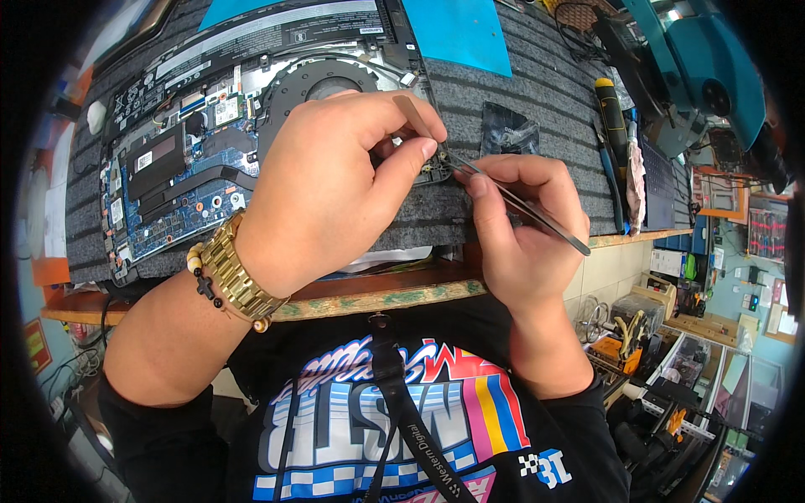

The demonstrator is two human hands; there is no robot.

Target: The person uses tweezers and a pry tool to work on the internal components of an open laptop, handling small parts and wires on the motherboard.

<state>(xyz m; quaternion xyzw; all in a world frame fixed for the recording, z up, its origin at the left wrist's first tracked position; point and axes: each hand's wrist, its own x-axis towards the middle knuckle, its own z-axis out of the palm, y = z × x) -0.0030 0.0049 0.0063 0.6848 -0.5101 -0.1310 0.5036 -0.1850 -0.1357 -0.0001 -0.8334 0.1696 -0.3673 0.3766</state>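
Note:
An opened laptop [226,180] lies on the grey mat, its blue circuit board, black fan and long black battery [277,46] exposed. My left hand [327,172] reaches over the fan side and pinches a thin, flat, greyish-brown metal tool [413,117] between thumb and forefinger; its exact kind is unclear. Closed around a pair of metal tweezers [537,215], my right hand [532,222] sits just off the laptop's right corner. The tweezers' tips point at that corner, close to my left thumb. Whatever lies right at the tips is too small to make out.
Behind my right hand is a small dark plastic pouch [509,130]. A blue sheet [461,33] lies at the back. To the right are a yellow-and-black screwdriver [610,109] and a teal device arm [696,59]. The wooden table edge [377,298] runs in front of me.

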